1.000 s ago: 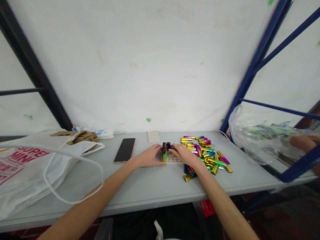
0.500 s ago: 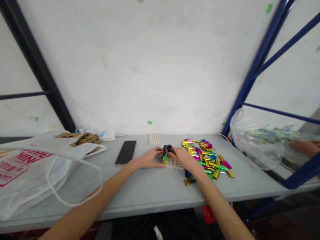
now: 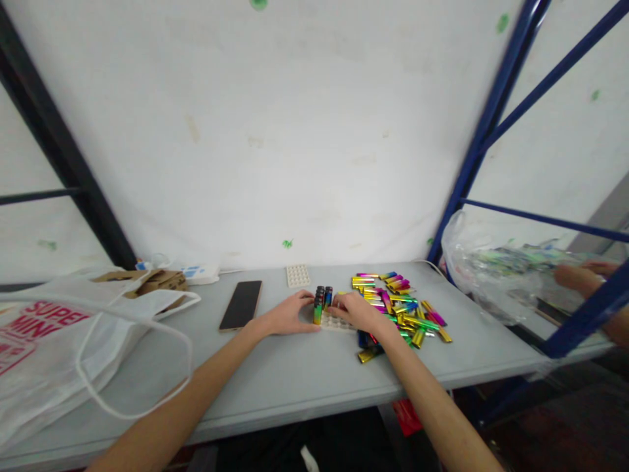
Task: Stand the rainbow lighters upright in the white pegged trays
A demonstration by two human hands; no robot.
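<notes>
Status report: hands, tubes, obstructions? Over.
Left hand at upright black-topped tubes. Right hand over gridded tray, grip unclear. Loose metallic tubes heaped right of tray.

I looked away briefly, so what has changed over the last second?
The right hand has eased slightly rightward, leaving a dark blue tube in clearer view, upright beside the other standing tubes; whether its fingers still touch it is unclear. The left hand stays by the standing tubes. The phone and rear tray lie as before.
</notes>
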